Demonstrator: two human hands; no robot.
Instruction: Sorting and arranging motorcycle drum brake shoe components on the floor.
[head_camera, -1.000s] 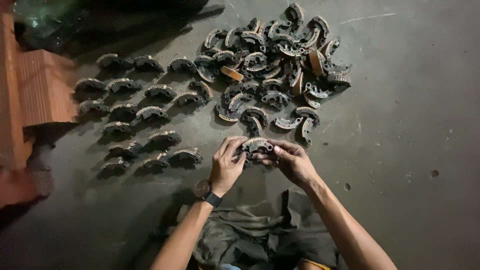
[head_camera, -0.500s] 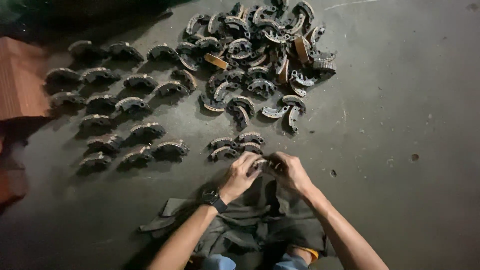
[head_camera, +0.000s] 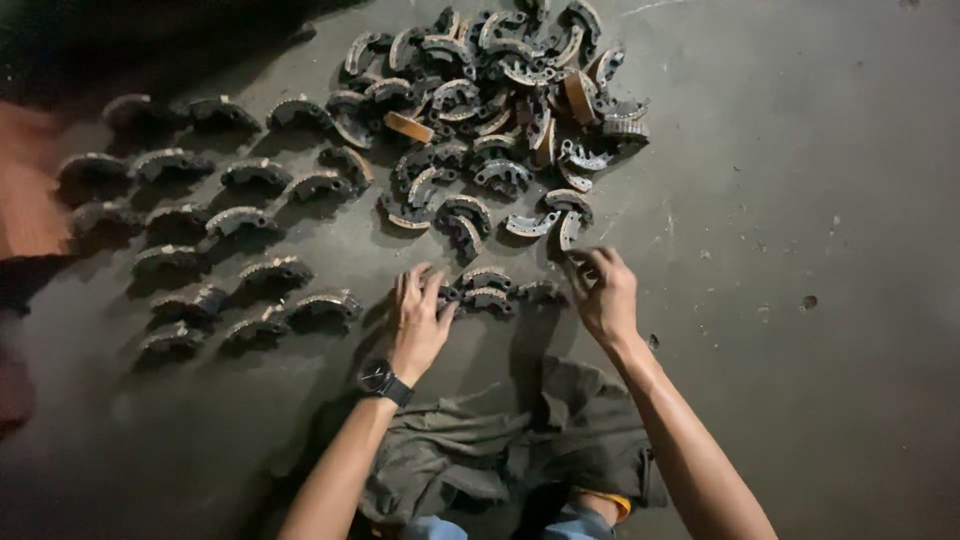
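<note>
Curved grey metal brake shoes cover a dark concrete floor. A loose pile (head_camera: 510, 100) lies at the top centre, and ordered rows of paired shoes (head_camera: 215, 225) stretch to the left. A small group of shoes (head_camera: 490, 292) sits in front of me. My left hand (head_camera: 415, 325), with a black wristwatch, rests fingers spread on the left end of that group. My right hand (head_camera: 603, 292) hovers just right of the group, its fingers curled near a pair of shoes (head_camera: 555, 215) at the pile's lower edge. Neither hand grips anything that I can see.
A reddish brick-like block (head_camera: 25, 200) sits at the left edge. My knees in olive-grey trousers (head_camera: 500, 450) fill the bottom centre. Bare concrete floor (head_camera: 800, 250) spreads to the right.
The shoe held between both hands a second ago now lies on the floor. My hands have parted: the left rests on the small group, the right reaches toward the pile.
</note>
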